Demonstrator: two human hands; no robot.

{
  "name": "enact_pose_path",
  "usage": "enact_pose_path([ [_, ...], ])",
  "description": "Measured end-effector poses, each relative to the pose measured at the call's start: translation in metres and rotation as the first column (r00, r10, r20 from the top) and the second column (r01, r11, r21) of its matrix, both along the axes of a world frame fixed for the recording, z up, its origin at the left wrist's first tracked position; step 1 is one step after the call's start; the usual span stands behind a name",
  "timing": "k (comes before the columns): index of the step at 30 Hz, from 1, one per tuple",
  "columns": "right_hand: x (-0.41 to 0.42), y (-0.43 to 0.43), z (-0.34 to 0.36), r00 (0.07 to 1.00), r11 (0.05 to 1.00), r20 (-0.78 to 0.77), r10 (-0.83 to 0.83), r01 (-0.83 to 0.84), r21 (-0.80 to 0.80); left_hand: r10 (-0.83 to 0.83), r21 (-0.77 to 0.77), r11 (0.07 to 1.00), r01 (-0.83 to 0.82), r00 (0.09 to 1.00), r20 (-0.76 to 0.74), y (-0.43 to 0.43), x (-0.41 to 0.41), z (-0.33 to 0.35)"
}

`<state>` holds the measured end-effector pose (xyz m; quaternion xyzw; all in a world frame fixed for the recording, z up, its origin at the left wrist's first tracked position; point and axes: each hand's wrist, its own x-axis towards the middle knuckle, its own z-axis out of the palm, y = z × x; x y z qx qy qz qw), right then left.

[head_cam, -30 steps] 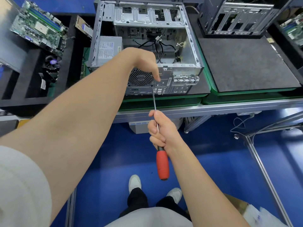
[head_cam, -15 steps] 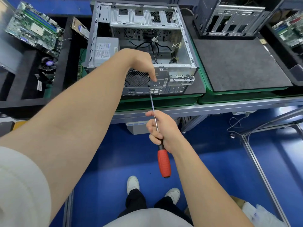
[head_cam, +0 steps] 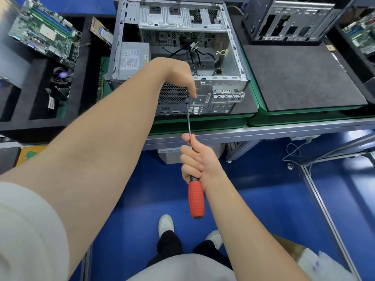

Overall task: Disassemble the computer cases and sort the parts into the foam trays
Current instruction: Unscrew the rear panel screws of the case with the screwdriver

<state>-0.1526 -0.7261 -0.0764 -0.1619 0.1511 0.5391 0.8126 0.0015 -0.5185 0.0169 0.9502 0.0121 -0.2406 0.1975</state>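
Since a motherboard [head_cam: 42,31] and a cooler fan [head_cam: 61,78] already lie in the black foam tray [head_cam: 38,122] at your left, the computer case [head_cam: 223,86] in front of you looks largely stripped. It holds the power supply [head_cam: 133,57] in its left corner and loose black cables [head_cam: 194,55] on its floor, so those are left to do.

Your right hand [head_cam: 196,161] grips the screwdriver [head_cam: 195,197] where the shaft meets the red handle. The tip sits on the rear panel beside the fan grille, so you are probably on a rear screw.

Your left hand [head_cam: 180,78] drapes over the case's rear edge, index finger straight down on the panel just beside the tip. The thumb is hidden.

A second case [head_cam: 292,19] stands at the back right of the tabletop [head_cam: 284,130], behind a dark foam mat [head_cam: 300,76]. Nothing blocks the tool, but that finger is near the tip if it slips.
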Motion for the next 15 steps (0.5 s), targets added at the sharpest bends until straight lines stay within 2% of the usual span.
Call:
enact_pose_path([
  [2,0.005,0.000,0.005,0.984,0.963,0.172,0.043,0.005,-0.269,-0.005,0.009,1.000,0.005,1.000,0.006,-0.001,0.001,0.000],
  [5,0.011,0.000,0.012,0.886,0.778,0.418,0.202,0.115,-0.618,0.015,0.028,1.000,-0.015,1.000,-0.005,-0.002,0.002,0.001],
  [6,0.012,0.002,0.014,0.816,0.672,0.491,0.304,0.181,-0.718,0.020,0.033,0.999,-0.019,1.000,-0.007,-0.003,0.002,0.001],
  [7,0.011,0.005,0.015,0.707,0.526,0.537,0.460,0.271,-0.806,0.020,0.038,0.999,-0.019,1.000,-0.006,-0.003,0.003,0.001],
  [9,0.007,0.009,0.011,0.462,0.209,0.450,0.765,0.483,-0.851,0.014,0.045,0.999,-0.013,1.000,-0.010,-0.003,0.003,0.000],
  [10,0.003,0.010,0.006,0.396,0.114,0.379,0.836,0.551,-0.827,0.011,0.048,0.999,-0.010,1.000,-0.009,-0.003,0.002,0.000],
  [11,-0.001,0.011,0.001,0.374,0.071,0.355,0.857,0.597,-0.799,0.007,0.051,0.999,-0.007,1.000,-0.004,-0.003,0.002,0.000],
  [12,-0.002,0.011,-0.003,0.369,0.073,0.375,0.850,0.623,-0.779,0.004,0.052,0.999,-0.003,1.000,-0.003,-0.003,0.001,0.000],
  [13,-0.002,0.010,-0.006,0.381,0.109,0.421,0.823,0.622,-0.775,0.002,0.050,0.999,-0.001,1.000,-0.006,-0.003,0.000,0.001],
  [14,0.000,0.009,-0.007,0.433,0.182,0.492,0.755,0.582,-0.792,0.001,0.047,0.999,-0.001,1.000,-0.012,-0.002,0.000,0.001],
  [15,0.002,0.007,-0.007,0.528,0.278,0.544,0.653,0.501,-0.820,0.004,0.043,0.999,-0.003,1.000,-0.016,-0.001,0.000,0.001],
])
